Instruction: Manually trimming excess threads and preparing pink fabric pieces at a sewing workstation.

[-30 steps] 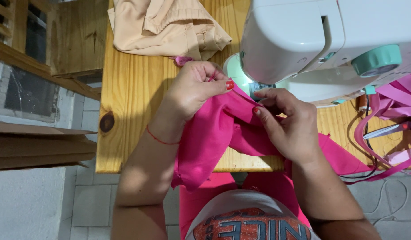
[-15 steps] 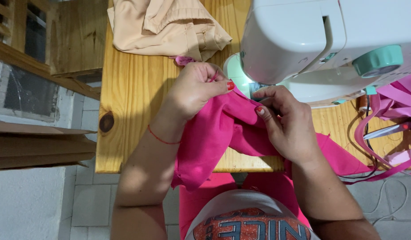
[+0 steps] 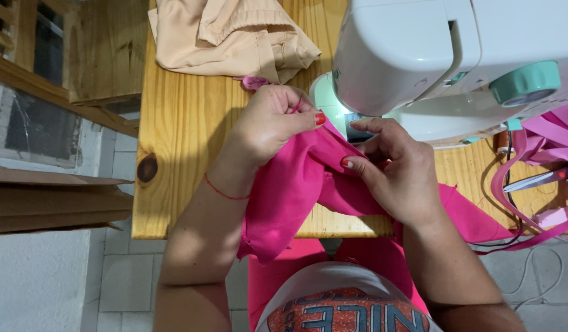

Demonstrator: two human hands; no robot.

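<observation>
A piece of bright pink fabric [image 3: 296, 190] lies over the front edge of a wooden table [image 3: 179, 135] and hangs down toward my lap. My left hand [image 3: 268, 120] pinches its upper edge close to the needle area of a white sewing machine [image 3: 444, 55]. My right hand [image 3: 394, 169] grips a fold of the same fabric just right of the left hand, under the machine's head. A thin red string circles my left wrist.
A crumpled beige garment [image 3: 235, 37] lies at the table's far side. Pink strips [image 3: 542, 141] and scissors [image 3: 536, 180] sit at the right, with a black cable near them. Cardboard [image 3: 44, 203] and a wooden frame stand at the left, above a tiled floor.
Both hands have shifted only slightly on the pink fabric; the right fingers crept a little toward the machine. Everything else is still.
</observation>
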